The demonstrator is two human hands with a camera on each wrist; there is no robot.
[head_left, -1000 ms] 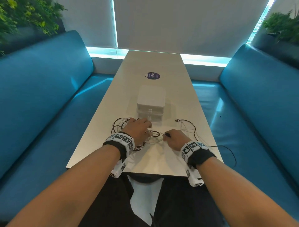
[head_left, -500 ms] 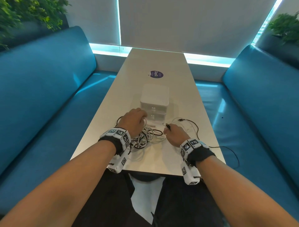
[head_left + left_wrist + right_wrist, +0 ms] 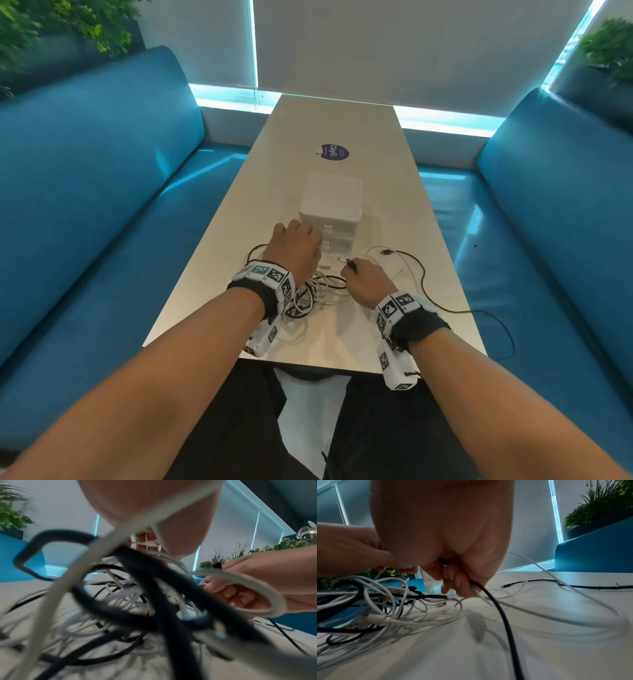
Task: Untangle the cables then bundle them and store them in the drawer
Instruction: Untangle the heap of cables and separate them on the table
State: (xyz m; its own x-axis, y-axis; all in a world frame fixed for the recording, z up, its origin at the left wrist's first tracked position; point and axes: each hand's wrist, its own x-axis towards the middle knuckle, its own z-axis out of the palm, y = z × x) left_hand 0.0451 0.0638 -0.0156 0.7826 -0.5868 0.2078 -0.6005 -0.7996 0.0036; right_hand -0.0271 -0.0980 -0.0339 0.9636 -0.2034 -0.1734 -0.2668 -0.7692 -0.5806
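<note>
A tangle of black and white cables (image 3: 317, 291) lies on the white table (image 3: 342, 335) between my wrists. My left hand (image 3: 306, 236) is raised over its far side, just before the white drawer unit (image 3: 330, 205), and grips a white cable (image 3: 120, 534) that runs across the palm; the tangle's loops (image 3: 154, 588) hang below it. My right hand (image 3: 352, 271) holds a black cable (image 3: 498, 609) in curled fingers (image 3: 455, 582), its plug (image 3: 350, 263) sticking out of the fist. Both drawers look closed.
One long black cable (image 3: 442, 306) trails right and drops over the table edge. A loose white cable (image 3: 573, 593) loops to the right of my right hand. A round purple sticker (image 3: 333, 151) sits beyond the drawer unit. Blue benches (image 3: 102, 222) flank the table.
My left hand has moved away from me towards the drawer unit, drawing cable loops with it. The right hand has shifted slightly forward, still holding the black cable.
</note>
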